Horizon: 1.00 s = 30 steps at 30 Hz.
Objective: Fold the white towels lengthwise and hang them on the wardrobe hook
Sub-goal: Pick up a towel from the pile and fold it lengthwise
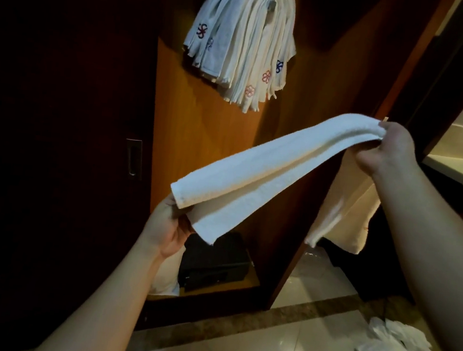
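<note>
Towel [265, 167] runs 8-to-2 between our pinching left hand [168, 226] and right hand [390, 149]; hook [271, 3] at 12, right nearer.

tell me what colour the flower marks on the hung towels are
Red-pink and dark blue flower marks on the hung towels, seen in the head view.

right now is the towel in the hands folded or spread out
Folded. The towel is doubled lengthwise into a narrow strip, two layers showing at its lower end, stretched between the left hand and the right hand.
</note>
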Each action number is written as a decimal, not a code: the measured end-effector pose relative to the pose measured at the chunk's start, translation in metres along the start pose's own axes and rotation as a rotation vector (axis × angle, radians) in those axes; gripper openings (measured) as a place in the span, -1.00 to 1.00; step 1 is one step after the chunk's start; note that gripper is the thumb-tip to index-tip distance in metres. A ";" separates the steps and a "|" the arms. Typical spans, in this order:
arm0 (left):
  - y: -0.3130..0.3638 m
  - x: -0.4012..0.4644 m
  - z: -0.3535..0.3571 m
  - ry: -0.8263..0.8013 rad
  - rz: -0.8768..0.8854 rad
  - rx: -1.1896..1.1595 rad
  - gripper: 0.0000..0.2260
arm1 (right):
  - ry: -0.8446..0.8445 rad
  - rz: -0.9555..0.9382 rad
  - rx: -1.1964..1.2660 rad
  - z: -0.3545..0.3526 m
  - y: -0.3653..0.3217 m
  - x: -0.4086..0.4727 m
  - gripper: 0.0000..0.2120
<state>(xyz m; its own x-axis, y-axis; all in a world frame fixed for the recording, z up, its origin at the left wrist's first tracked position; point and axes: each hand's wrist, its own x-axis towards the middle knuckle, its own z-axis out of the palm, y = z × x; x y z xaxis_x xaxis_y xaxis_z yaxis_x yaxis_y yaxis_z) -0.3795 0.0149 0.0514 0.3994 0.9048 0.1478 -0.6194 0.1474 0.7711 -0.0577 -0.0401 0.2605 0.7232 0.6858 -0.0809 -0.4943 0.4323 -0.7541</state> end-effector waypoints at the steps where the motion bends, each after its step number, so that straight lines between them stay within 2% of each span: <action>1: 0.003 -0.002 -0.001 0.002 -0.009 -0.013 -0.68 | 0.029 0.014 -0.036 -0.004 0.005 0.005 -0.54; 6: 0.016 -0.010 -0.010 -0.083 -0.017 -0.030 -0.60 | 0.018 0.078 -0.120 -0.021 0.022 0.017 -0.55; 9: 0.018 -0.013 -0.017 -0.131 -0.007 0.026 -0.80 | 0.019 0.116 -0.126 -0.029 0.033 0.018 -0.52; 10: 0.017 -0.012 -0.020 -0.112 -0.005 0.005 -0.87 | 0.014 0.127 -0.122 -0.030 0.036 0.018 -0.53; 11: 0.015 -0.011 -0.023 -0.074 -0.002 -0.024 -0.87 | 0.015 0.140 -0.109 -0.030 0.040 0.017 -0.53; 14: 0.005 -0.005 -0.029 0.143 -0.093 0.014 -0.63 | 0.007 0.179 -0.049 -0.029 0.053 0.014 -0.54; 16: -0.005 -0.003 -0.032 0.240 -0.157 0.150 -0.74 | 0.001 0.176 -0.011 -0.028 0.062 0.010 -0.57; 18: -0.015 -0.003 -0.035 0.244 -0.199 0.219 -0.85 | -0.008 0.170 0.014 -0.027 0.067 0.008 -0.58; 19: -0.019 -0.002 -0.036 0.257 -0.232 0.208 -0.79 | -0.002 0.168 0.016 -0.026 0.070 0.008 -0.56; 20: -0.023 -0.002 -0.037 0.283 -0.266 0.200 -0.63 | 0.007 0.168 0.020 -0.026 0.072 0.008 -0.54; 21: -0.026 -0.002 -0.037 0.319 -0.303 0.184 -0.47 | 0.009 0.167 0.025 -0.026 0.075 0.008 -0.54; 22: -0.030 -0.002 -0.035 0.358 -0.340 0.154 -0.39 | 0.003 0.164 0.032 -0.026 0.078 0.007 -0.56; 23: -0.034 -0.003 -0.033 0.385 -0.383 0.106 -0.41 | -0.002 0.160 0.040 -0.025 0.082 0.005 -0.58; 26: -0.049 -0.013 -0.028 0.366 -0.559 -0.092 -0.69 | -0.004 0.166 0.093 -0.020 0.089 0.002 -0.58; 28: -0.058 -0.021 -0.025 0.352 -0.615 -0.209 -0.70 | -0.018 0.169 0.100 -0.016 0.090 0.000 -0.58; 30: -0.066 -0.026 -0.024 0.347 -0.587 -0.283 -0.65 | -0.026 0.170 0.096 -0.015 0.089 -0.003 -0.58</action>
<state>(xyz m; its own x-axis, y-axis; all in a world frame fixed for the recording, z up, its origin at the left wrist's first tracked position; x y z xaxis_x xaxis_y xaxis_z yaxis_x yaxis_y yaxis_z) -0.3654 -0.0085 -0.0178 0.5106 0.7130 -0.4806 -0.5393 0.7009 0.4668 -0.0973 -0.0124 0.1840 0.6135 0.7679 -0.1841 -0.6527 0.3618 -0.6656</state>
